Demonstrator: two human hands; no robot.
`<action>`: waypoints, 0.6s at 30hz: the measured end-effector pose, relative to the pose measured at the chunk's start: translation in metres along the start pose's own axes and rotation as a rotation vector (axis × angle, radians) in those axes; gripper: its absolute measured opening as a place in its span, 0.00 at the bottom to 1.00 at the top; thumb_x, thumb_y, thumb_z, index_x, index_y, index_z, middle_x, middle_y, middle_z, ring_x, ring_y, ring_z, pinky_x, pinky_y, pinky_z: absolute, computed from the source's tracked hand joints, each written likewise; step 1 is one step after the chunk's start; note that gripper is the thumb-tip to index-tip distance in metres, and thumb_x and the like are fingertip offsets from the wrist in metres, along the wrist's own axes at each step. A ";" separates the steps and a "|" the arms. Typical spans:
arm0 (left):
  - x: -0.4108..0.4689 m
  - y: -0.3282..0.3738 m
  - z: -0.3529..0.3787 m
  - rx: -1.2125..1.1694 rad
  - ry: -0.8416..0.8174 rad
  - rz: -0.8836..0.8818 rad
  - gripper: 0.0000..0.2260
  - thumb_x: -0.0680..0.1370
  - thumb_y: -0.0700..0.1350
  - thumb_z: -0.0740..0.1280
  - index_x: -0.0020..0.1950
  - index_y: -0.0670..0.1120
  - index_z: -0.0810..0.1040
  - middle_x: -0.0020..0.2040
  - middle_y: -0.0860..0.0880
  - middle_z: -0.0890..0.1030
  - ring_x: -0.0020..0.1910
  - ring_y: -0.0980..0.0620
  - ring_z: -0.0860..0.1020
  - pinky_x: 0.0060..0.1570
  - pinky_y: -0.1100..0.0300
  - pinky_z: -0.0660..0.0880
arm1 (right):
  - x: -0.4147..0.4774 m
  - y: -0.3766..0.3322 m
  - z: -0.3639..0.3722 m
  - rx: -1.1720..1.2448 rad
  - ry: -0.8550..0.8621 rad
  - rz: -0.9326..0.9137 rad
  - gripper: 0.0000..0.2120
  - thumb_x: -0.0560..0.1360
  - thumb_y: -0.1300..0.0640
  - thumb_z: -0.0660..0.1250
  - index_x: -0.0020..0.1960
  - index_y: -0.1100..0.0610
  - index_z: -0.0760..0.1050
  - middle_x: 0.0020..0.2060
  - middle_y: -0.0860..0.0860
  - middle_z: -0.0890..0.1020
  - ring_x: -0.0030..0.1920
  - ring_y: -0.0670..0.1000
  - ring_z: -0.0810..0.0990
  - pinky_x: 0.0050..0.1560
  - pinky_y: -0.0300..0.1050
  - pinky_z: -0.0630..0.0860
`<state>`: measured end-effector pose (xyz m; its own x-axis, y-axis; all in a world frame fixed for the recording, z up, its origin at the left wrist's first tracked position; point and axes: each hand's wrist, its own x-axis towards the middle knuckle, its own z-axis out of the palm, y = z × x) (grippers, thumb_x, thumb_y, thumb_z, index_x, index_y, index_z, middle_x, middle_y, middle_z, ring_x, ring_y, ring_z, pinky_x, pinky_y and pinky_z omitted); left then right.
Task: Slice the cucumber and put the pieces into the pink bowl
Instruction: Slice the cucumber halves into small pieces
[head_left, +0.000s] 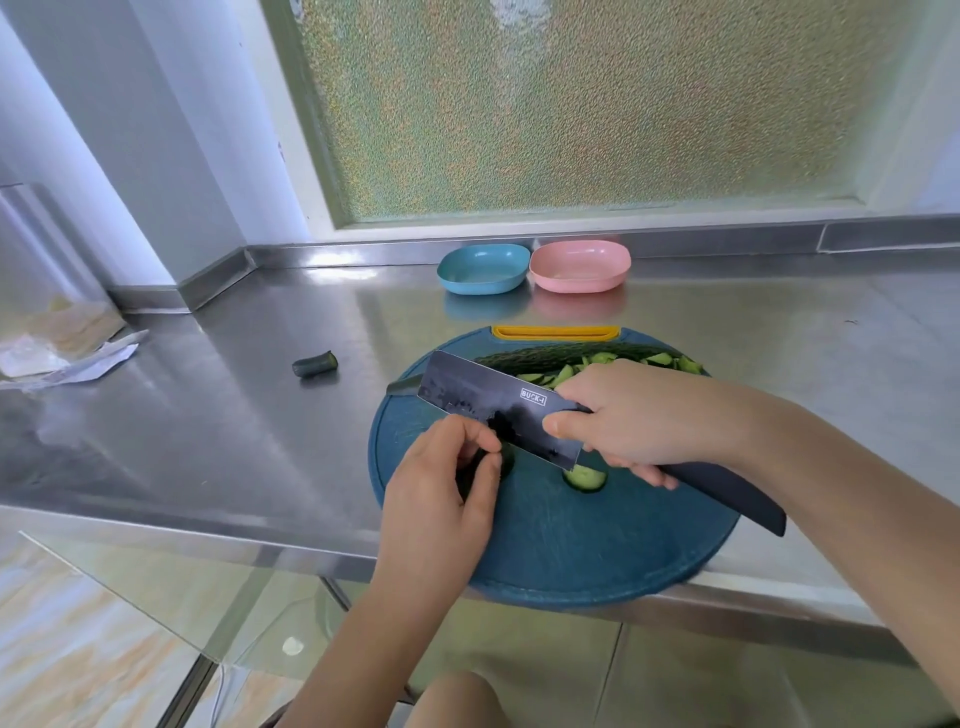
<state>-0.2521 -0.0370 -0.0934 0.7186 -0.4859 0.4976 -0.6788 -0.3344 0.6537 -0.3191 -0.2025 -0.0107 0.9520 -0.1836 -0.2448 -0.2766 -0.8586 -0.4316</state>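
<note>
Two hands, a left hand (441, 488) and a right hand (639, 415). One knife (493, 410). One round cutting board (571, 545). Two bowls: one blue bowl (483, 267), one pink bowl (580, 264). One long cucumber (545, 356), one chunk (505, 460) half hidden under the left hand, one round slice (585, 478), one stub (315, 364) on the worktop (234, 415), and a heap of cut pieces (566, 373) too jumbled to count.

Kitchen, work-style; home or commercial hard to tell. Evidence: steel counter (234, 415) with steel upstand (363, 254) at back; round board (571, 545) at counter's front edge. On board: cucumber (540, 357), slices (623, 364); knife (493, 410) above board. Behind board: blue bowl (483, 267), pink bowl (580, 265), side by side at upstand. Further behind board: frosted window (571, 104). Left of board: cucumber stub (315, 364); far left, crumpled paper (67, 348). Below board: tiled floor (78, 623).
</note>
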 end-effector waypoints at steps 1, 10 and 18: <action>0.000 0.000 0.000 0.004 0.002 0.000 0.07 0.75 0.40 0.67 0.42 0.53 0.74 0.40 0.59 0.78 0.42 0.59 0.76 0.42 0.68 0.70 | 0.001 -0.001 0.001 -0.005 -0.003 -0.001 0.14 0.82 0.53 0.54 0.39 0.58 0.63 0.16 0.50 0.70 0.16 0.50 0.70 0.23 0.41 0.71; -0.002 0.002 0.000 -0.003 0.012 -0.030 0.07 0.75 0.41 0.67 0.43 0.52 0.75 0.40 0.58 0.79 0.42 0.59 0.76 0.41 0.65 0.72 | 0.000 -0.008 0.021 -0.056 0.080 -0.019 0.14 0.82 0.52 0.53 0.40 0.56 0.65 0.26 0.54 0.74 0.16 0.48 0.71 0.22 0.41 0.72; -0.001 0.002 -0.001 -0.035 0.010 -0.040 0.08 0.75 0.40 0.67 0.43 0.54 0.73 0.40 0.60 0.78 0.43 0.62 0.75 0.41 0.73 0.68 | -0.011 0.001 0.017 0.053 0.084 0.061 0.15 0.81 0.52 0.54 0.38 0.57 0.64 0.16 0.50 0.70 0.15 0.49 0.70 0.23 0.40 0.70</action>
<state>-0.2542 -0.0365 -0.0922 0.7469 -0.4643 0.4760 -0.6437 -0.3253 0.6927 -0.3323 -0.1934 -0.0234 0.9401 -0.2767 -0.1993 -0.3392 -0.8185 -0.4636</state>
